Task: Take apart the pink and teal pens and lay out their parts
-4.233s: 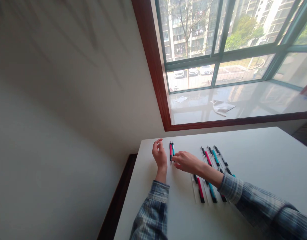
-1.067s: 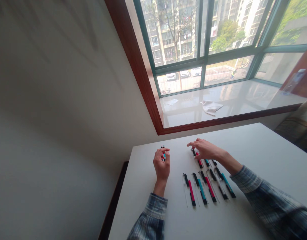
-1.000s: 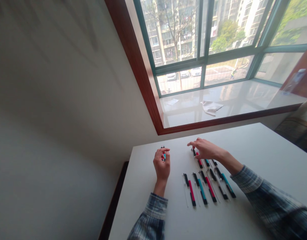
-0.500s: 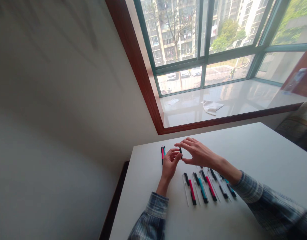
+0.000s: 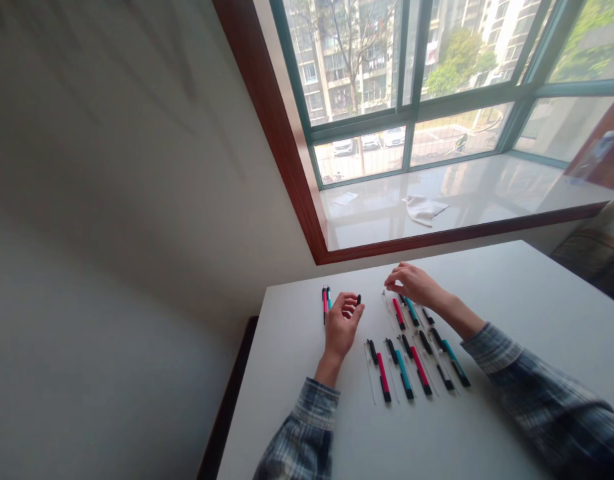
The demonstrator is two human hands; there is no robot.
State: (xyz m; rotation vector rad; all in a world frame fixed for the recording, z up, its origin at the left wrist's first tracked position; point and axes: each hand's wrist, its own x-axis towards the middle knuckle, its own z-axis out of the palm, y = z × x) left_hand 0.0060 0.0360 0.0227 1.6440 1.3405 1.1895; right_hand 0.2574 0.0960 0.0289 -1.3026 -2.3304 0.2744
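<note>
My left hand (image 5: 342, 323) holds a short black pen part (image 5: 359, 299) upright between thumb and fingers. My right hand (image 5: 411, 283) reaches to the far row of pen parts, its fingertips pinched at the upper end of a thin white pen refill (image 5: 387, 303). Beside that refill lie a pink pen barrel (image 5: 399, 313) and a teal pen barrel (image 5: 411, 311). Nearer to me is a second row of refills, black pen parts and barrels, among them a pink barrel (image 5: 383, 377) and a teal barrel (image 5: 404, 375).
Two pens (image 5: 325, 301), pink and teal, lie side by side left of my left hand. Everything rests on a white table (image 5: 287, 373) against the wall. Behind it is a window ledge with a crumpled white cloth (image 5: 424, 209).
My right hand has left the black part and moved right to the far row. The black part stays in my left hand, which has barely moved.
</note>
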